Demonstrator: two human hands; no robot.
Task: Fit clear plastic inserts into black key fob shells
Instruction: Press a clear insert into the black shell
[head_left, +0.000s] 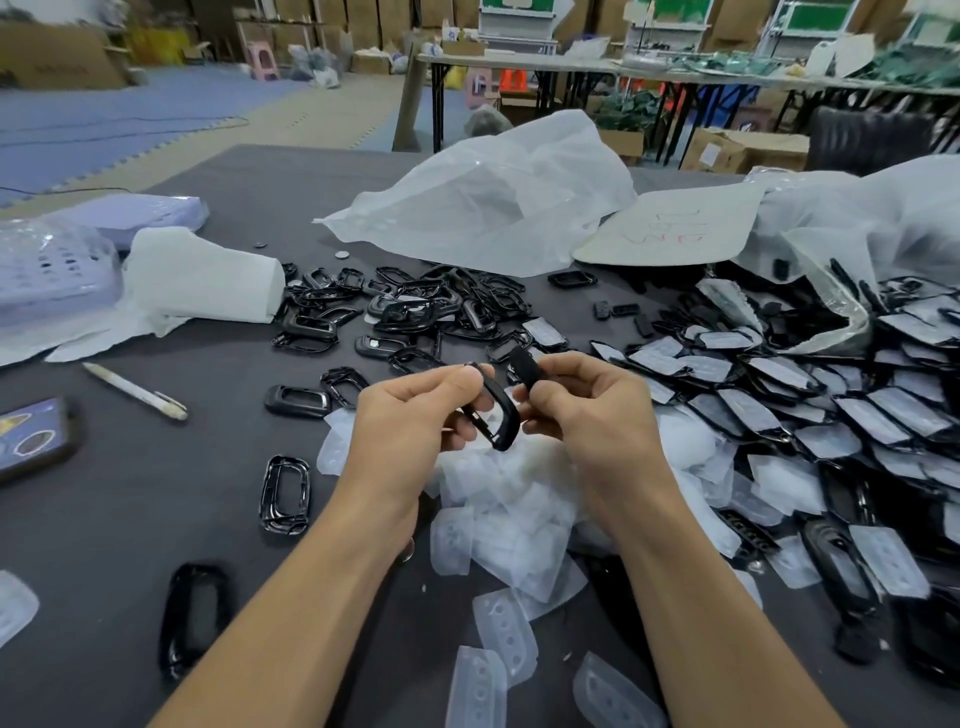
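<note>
Both hands are raised above the middle of the desk (218, 467), close together. The left hand (415, 415) pinches a black shell (496, 410) between thumb and fingers; the shell, an open frame, stands tilted on edge in the gap between the two hands, its lower end free. The right hand (587, 400) is closed on a second black piece (524, 366), which sticks up above its thumb, just right of the shell's upper end; whether the two pieces touch cannot be told. Directly under the hands lies a heap of clear inserts (514, 519), reaching toward the desk's near edge. Loose empty shells (405, 306) lie scattered beyond the hands; shells with inserts (779, 395) are spread toward the right edge. A pen (135, 391) lies toward the left edge
</note>
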